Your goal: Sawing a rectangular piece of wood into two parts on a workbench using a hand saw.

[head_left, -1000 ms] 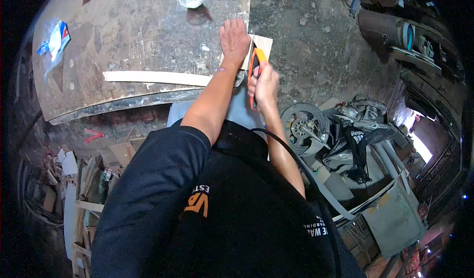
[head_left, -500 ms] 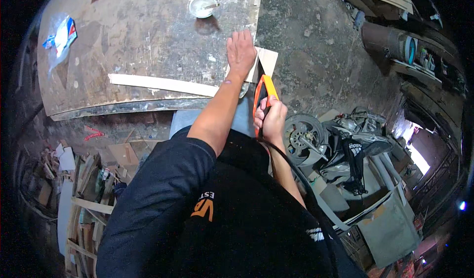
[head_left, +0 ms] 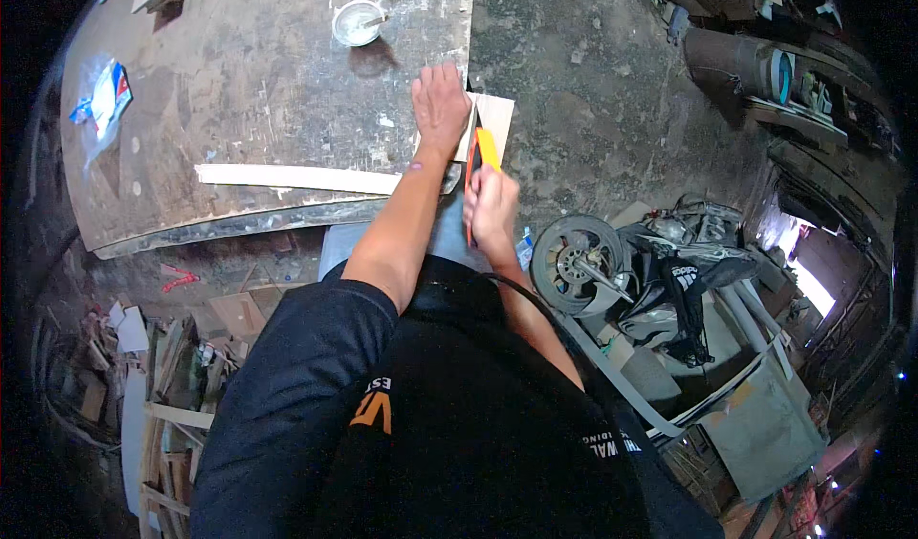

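My right hand [head_left: 492,206] is closed round the orange and yellow handle of a handsaw [head_left: 489,149]. The saw's dark blade points away from me and meets a pale wooden board [head_left: 496,118], which juts past the right edge of the worktable [head_left: 258,89]. Flat on the board's left part, beside the blade, lies my left hand [head_left: 441,116] with its fingers stretched forward. That hand covers some of the board. How deep the blade sits in the wood cannot be made out.
On the table are a long pale wood strip [head_left: 298,177], a white tub with a stick [head_left: 358,23] and a blue-and-white plastic packet [head_left: 107,96]. A wheel [head_left: 579,264] and vehicle parts stand to my right. Wood offcuts [head_left: 172,372] are piled at lower left.
The saw has tilted more upright, and its handle shows narrower now. My right hand stays closed on it, and my left hand keeps its place on the board. The whole view has shifted slightly.
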Demonstrator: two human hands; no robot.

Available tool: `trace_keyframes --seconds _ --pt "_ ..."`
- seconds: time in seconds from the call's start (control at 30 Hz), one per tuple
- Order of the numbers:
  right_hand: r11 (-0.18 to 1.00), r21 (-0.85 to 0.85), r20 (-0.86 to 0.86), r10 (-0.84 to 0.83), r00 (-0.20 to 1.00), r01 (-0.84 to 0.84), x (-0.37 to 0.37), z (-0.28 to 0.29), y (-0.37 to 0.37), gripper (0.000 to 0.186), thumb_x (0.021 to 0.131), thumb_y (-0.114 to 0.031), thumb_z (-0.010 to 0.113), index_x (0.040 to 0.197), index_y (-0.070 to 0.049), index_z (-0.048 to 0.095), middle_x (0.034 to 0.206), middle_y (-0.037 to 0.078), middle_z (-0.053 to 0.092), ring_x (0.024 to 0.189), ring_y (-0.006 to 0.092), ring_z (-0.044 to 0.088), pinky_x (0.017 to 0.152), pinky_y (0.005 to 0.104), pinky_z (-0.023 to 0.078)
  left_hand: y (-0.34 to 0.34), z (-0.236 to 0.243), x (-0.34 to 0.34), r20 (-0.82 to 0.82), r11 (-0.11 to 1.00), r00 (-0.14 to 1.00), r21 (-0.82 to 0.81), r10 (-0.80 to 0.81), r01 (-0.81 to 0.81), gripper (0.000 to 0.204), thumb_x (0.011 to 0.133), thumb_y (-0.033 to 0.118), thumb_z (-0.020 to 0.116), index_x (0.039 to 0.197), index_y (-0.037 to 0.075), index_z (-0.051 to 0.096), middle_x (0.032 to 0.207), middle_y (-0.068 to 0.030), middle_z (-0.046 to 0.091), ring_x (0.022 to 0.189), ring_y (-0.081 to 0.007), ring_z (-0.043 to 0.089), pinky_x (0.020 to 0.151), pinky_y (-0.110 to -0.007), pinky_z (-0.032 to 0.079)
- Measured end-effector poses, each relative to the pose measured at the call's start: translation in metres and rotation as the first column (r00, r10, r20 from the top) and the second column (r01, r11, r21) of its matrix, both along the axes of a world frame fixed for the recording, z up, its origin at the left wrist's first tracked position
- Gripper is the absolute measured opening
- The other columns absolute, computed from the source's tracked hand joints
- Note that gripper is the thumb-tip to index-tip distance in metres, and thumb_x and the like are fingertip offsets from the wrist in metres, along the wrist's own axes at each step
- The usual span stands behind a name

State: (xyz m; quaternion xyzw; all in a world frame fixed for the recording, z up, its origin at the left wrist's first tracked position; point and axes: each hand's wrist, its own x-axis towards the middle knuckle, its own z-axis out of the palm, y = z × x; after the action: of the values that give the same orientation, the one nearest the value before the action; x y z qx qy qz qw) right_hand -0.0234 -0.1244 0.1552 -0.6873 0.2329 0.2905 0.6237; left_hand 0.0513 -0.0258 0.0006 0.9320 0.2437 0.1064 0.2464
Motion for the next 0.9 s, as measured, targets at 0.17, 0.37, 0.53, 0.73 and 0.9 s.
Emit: trace_keyframes --seconds 0.17,0.37,0.53,0.73,0.9 --pt "0.996 0.079 -0.157 0.051 0.986 -0.039 0.002 0.016 -0.022 0.035 0.099 -0.035 0.039 0.074 -0.011 0.043 0.053 -0.003 0.037 0.038 0.0084 0.031 0.036 0.0266 0.026 0.010 -0.002 -0.003 -0.013 0.999 0.999 0.023 0.043 -0.043 0.009 0.090 0.019 0.056 0.090 0.010 0.056 0.086 -0.0093 0.059 0.090 -0.0282 0.056 0.077 -0.043 0.042" --pt "0.999 0.002 -0.108 0.040 0.993 -0.040 0.017 0.014 0.014 0.032 0.098 -0.030 0.045 0.074 -0.010 0.045 0.052 -0.003 0.037 0.038 0.0084 0.033 0.035 0.0266 0.027 -0.004 -0.001 0.002 -0.021 0.999 0.999 0.031 0.025 -0.025 0.010 0.092 0.020 0.055 0.090 0.010 0.057 0.087 -0.0093 0.059 0.091 -0.0282 0.056 0.077 -0.044 0.042" --pt "0.998 -0.037 -0.080 0.048 0.996 -0.051 0.007 0.029 -0.018 0.033 0.099 -0.031 0.044 0.075 -0.008 0.046 0.055 0.000 0.041 0.039 0.0092 0.036 0.035 0.0265 0.029 0.000 0.011 -0.007 0.073 0.995 0.996 0.083 0.056 -0.062 0.019 0.094 0.028 0.056 0.091 0.010 0.063 0.089 -0.0094 0.060 0.093 -0.0299 0.055 0.077 -0.045 0.042" --pt "0.992 -0.085 0.261 0.113 0.959 -0.094 -0.027 0.004 -0.039 0.030 0.096 -0.026 0.054 0.079 -0.001 0.054 0.058 -0.001 0.047 0.049 0.0105 0.043 0.047 0.0293 0.035 0.015 0.038 -0.022 0.010 0.986 0.995 -0.130 -0.101 0.101 0.036 0.088 0.043 0.065 0.091 0.007 0.064 0.089 -0.0135 0.061 0.088 -0.0369 0.060 0.071 -0.048 0.046" --pt "0.991 -0.034 0.358 0.133 0.924 -0.130 -0.031 0.039 -0.051 0.031 0.093 -0.027 0.051 0.077 -0.001 0.053 0.060 0.000 0.048 0.049 0.0101 0.045 0.046 0.0284 0.035 0.046 0.086 -0.038 0.041 0.792 0.933 -0.516 -0.357 0.325 0.045 0.072 0.017 0.080 0.108 0.003 0.057 0.090 -0.0205 0.064 0.086 -0.0414 0.064 0.073 -0.048 0.051"
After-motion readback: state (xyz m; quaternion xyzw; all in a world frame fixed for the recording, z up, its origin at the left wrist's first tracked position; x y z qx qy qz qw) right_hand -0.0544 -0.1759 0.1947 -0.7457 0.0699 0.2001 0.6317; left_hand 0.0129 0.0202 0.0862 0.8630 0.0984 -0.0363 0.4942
